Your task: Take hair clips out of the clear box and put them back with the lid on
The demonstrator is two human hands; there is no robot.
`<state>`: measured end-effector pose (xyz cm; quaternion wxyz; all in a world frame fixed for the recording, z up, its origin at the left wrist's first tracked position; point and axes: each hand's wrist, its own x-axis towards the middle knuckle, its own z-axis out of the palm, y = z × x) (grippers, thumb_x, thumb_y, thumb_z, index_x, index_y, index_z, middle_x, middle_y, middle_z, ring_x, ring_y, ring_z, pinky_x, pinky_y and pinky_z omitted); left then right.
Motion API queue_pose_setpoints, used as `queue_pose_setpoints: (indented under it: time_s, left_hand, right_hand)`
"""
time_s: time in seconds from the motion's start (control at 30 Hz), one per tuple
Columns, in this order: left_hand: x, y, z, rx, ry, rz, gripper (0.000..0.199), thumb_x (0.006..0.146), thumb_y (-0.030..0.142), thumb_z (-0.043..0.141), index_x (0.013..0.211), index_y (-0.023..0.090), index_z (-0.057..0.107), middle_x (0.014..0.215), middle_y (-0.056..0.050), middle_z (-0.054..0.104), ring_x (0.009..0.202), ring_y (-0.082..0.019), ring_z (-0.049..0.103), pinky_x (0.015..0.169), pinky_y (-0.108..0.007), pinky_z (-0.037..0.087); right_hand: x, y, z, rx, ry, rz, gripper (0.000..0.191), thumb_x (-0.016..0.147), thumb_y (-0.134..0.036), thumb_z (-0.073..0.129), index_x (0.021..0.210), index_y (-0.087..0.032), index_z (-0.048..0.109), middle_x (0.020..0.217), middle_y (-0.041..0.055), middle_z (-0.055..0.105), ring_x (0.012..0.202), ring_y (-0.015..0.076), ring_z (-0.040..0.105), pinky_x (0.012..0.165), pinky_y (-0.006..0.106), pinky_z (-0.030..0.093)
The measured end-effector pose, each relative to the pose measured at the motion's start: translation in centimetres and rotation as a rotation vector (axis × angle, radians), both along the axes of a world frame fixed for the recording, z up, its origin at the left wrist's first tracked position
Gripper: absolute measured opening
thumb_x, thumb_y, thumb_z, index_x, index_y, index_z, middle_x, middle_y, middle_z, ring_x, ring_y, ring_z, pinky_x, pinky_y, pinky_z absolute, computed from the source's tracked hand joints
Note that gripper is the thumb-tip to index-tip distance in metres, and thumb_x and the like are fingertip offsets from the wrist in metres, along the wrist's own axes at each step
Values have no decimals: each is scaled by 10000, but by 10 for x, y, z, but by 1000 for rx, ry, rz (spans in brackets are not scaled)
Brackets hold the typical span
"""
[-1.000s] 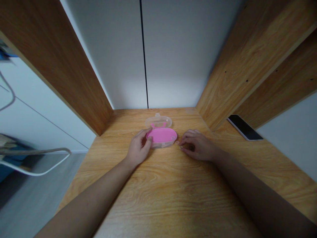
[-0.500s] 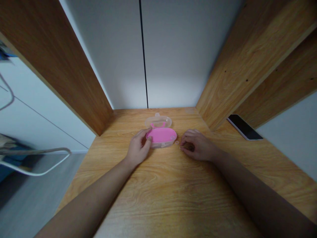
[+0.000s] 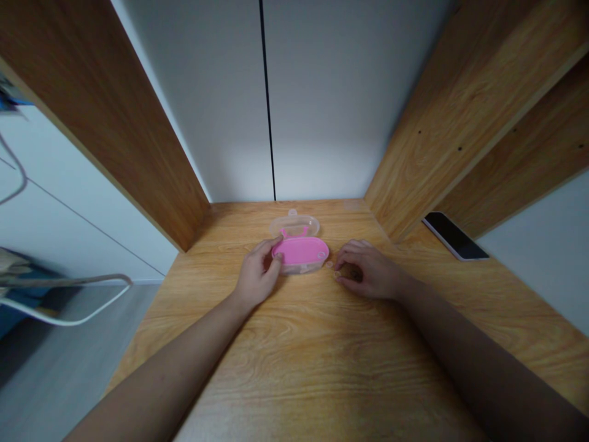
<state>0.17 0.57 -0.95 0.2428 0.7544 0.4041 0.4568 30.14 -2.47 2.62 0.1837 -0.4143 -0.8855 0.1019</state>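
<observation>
My left hand (image 3: 259, 270) grips the left end of a small oval box (image 3: 301, 251), thumb at the front and fingers behind. The box has a pink inside and a clear outer wall. Its clear lid (image 3: 294, 224) lies folded back behind it, joined by pink hinge parts. One small pale ring (image 3: 321, 254) shows inside at the right end. My right hand (image 3: 363, 269) rests on the table to the right of the box, thumb and index finger slightly apart. By those fingertips is a small clear ring (image 3: 337, 274). Another little ring (image 3: 329, 264) lies between hand and box.
A dark-screened phone (image 3: 454, 236) lies at the right by a wooden panel. Wooden uprights (image 3: 156, 166) flank the table (image 3: 285, 362), with a white panel (image 3: 322, 123) behind. At the far left, a white cable (image 3: 83, 321) hangs beyond the table edge.
My right thumb and index finger have parted slightly, and the small ring at their tips shows more clearly. My left hand and the box stay in place.
</observation>
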Motion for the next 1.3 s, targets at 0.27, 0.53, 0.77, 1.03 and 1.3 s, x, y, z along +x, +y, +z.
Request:
queue_pose_setpoints:
  time_s: [0.27,0.53,0.77,1.03,1.3]
  left_hand:
    - [0,2,-3,7,1,-5,366,974,298,528,1286,143,641,1198,-123,708,1093,-240,658,1003,-399,511]
    - [-1,1,-3,14,9,-4,365,980,302,528,1290,145,639,1199,-121,708,1092,-235,659,1004,-392,512]
    - [-1,1,-1,20,9,-3,359,979,303,525,1280,146,644,1188,-121,711,1084,-240,664,998,-399,519]
    - [0,1,-2,14,1,-3,358,973,292,532,1285,155,642,1189,-118,711,1082,-237,664,991,-401,523]
    - [0,1,-1,13,6,-2,353,970,293,533,1277,160,645,1199,-116,711,1085,-237,664,995,-403,520]
  right_hand:
    - [2,1,-5,-11,11,-16,95,797,-212,695,881,-213,650,950,66,676,944,256,601,865,435,439]
    - [0,2,-7,-18,23,10,102,769,-165,685,839,-206,624,905,61,656,911,250,586,838,422,434]
    - [-1,1,-5,1,42,37,94,777,-151,670,825,-209,614,835,47,659,853,235,585,813,406,443]
    - [-2,0,-3,17,88,22,44,833,-183,646,864,-207,667,818,54,670,802,214,604,756,375,470]
    - [-1,2,-4,11,73,94,96,839,-149,613,880,-201,683,819,60,686,795,214,614,738,371,476]
